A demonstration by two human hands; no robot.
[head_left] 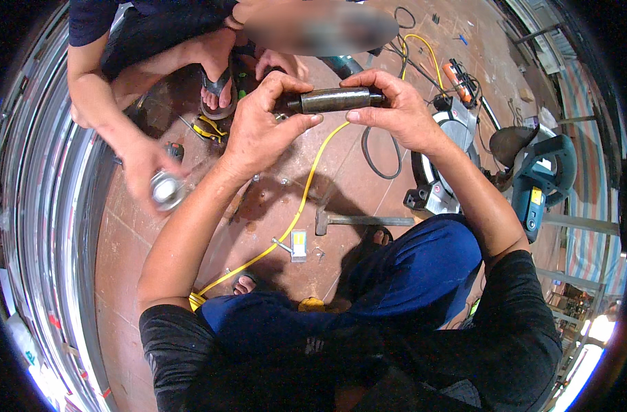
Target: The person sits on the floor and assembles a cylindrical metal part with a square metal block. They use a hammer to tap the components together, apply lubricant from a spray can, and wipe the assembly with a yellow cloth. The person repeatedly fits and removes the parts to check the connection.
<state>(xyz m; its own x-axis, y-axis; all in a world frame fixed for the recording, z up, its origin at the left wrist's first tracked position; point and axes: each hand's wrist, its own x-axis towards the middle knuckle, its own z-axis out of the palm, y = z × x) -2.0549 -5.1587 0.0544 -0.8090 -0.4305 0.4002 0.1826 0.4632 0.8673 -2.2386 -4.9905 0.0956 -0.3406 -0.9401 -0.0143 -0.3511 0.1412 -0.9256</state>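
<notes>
1. From my end of the head feed, the dark, worn metal cylinder (336, 100) is held above the floor, top centre of view.
2. Long axis: left to right across the wearer, close to level, right end slightly higher in view. A narrower dark stub points out at each end.
3. Left hand (264, 122): pinching the left end, thumb below, fingers above. Right hand (408, 113): pinching the right end likewise.
4. Surface: reddish-brown tiled floor (131, 288), stained in patches. On it I log a hammer with a grey metal head (322, 222), handle toward the right; a small white-and-yellow box (298, 246); and a curving yellow cable (305, 196).
5. Room: long silver metal profiles (56, 206) at left, teal power saw (533, 182) at right, striped cloth (583, 93) beyond. Facing co-worker (92, 86) grips a shiny round piece (166, 190), motion-blurred.
</notes>
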